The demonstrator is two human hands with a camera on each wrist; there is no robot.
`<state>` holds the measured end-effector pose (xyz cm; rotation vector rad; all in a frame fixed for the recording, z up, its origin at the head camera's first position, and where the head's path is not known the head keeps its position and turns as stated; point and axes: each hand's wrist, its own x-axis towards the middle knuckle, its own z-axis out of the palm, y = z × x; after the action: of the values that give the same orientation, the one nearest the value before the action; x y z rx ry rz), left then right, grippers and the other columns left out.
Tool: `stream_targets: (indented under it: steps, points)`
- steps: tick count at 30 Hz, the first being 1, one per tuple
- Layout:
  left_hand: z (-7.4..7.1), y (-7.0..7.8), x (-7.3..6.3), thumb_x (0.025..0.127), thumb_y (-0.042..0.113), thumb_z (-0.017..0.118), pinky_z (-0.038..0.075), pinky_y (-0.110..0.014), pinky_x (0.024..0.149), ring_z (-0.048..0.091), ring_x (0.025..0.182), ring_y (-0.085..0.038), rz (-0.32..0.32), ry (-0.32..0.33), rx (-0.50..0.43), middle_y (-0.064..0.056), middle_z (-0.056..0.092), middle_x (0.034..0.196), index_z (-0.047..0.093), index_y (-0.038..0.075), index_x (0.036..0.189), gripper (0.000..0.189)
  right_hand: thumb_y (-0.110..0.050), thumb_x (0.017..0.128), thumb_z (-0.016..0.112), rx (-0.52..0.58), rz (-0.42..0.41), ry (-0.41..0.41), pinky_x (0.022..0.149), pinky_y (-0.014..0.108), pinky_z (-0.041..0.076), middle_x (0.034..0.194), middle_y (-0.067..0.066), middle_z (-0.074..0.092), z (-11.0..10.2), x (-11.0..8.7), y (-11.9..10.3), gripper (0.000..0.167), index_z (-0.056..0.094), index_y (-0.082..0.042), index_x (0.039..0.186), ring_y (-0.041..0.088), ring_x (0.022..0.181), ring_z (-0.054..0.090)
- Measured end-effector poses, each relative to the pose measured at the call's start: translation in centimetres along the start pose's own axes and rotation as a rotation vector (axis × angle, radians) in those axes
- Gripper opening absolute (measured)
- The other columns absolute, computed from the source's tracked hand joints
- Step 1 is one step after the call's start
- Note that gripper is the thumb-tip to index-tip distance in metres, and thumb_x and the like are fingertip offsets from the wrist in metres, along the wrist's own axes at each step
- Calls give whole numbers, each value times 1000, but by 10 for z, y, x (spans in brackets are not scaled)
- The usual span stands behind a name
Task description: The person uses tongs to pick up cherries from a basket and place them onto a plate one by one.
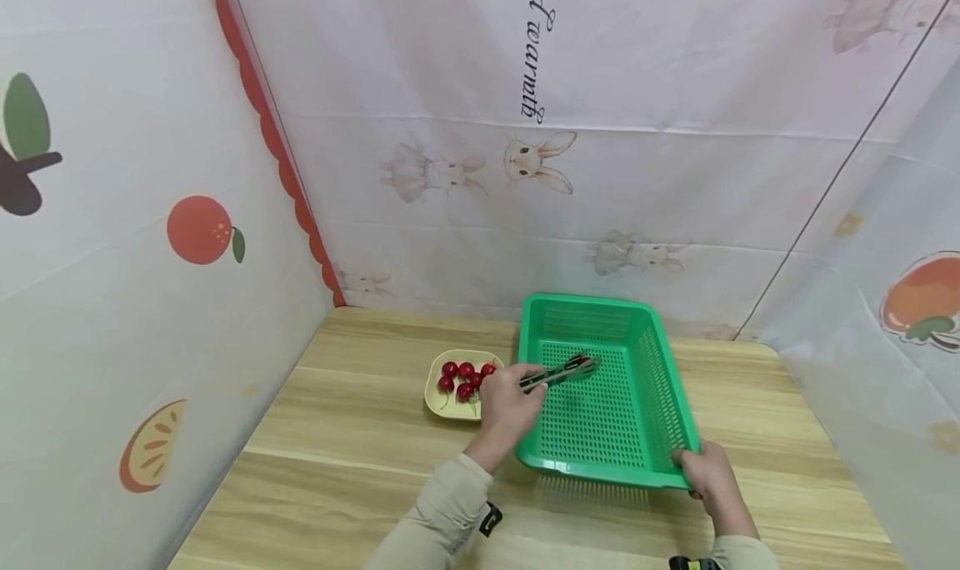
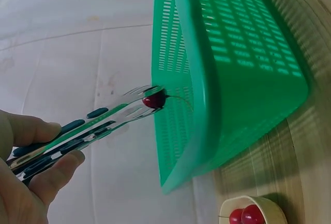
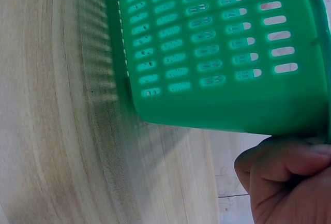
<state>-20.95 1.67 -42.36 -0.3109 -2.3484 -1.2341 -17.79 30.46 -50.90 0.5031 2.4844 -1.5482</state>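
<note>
My left hand [image 1: 510,405] holds metal tongs [image 1: 557,377] with dark grips and fork-like ends, thumb on one side and finger on the other. Between the tong ends is a dark red cherry [image 2: 154,99] with its stem, over the inside of a green plastic basket [image 1: 667,362]. My right hand [image 1: 708,472] grips the basket's rim at the near right corner, fingers curled in the right wrist view. Left of the basket, a pale yellow dish [image 1: 433,399] bears several red cherries [image 1: 466,371]; my left hand hides part of its right side.
A light wood-grain table [image 1: 337,453] carries the dish and basket. Behind it hangs a printed cloth wall [image 1: 450,245] with rabbits, and a fruit-printed side wall [image 1: 97,320] stands at the left. The basket's perforated sides cast shadows on the tabletop.
</note>
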Motion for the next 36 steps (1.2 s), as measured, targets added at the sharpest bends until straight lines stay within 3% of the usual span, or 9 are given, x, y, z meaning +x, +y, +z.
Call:
stream_targets:
  steps: [11, 19, 29, 36]
  points:
    - [-16, -10, -4, 72, 2, 77, 45, -22, 51, 61, 62, -13, -37, 45, 2, -3, 69, 75, 74, 6, 85, 13, -3, 82, 42, -13, 0, 6, 45, 32, 39, 73, 13, 57, 2, 1, 0, 46, 40, 19, 123, 20, 53, 48]
    - [-31, -24, -6, 70, 0, 78, 47, -23, 53, 63, 64, -14, 52, 119, -27, -3, 69, 74, 73, 4, 81, 13, -3, 82, 41, -18, -3, 8, 45, 31, 39, 71, 12, 57, 1, 1, -1, 46, 41, 19, 122, 20, 52, 48]
    - [-45, -41, -18, 66, -5, 78, 50, -23, 54, 65, 65, -14, 101, 212, -86, -4, 70, 76, 72, 4, 75, 14, -3, 84, 42, -7, -6, 3, 44, 31, 38, 72, 14, 56, 1, 1, -1, 47, 39, 20, 124, 18, 49, 46]
    - [-59, -49, -22, 68, -8, 76, 52, -25, 56, 67, 72, -17, 34, 213, -189, -9, 70, 83, 71, 1, 77, 14, -4, 83, 40, 1, 0, -1, 43, 30, 37, 68, 11, 55, 1, -1, 0, 50, 37, 21, 126, 18, 48, 45]
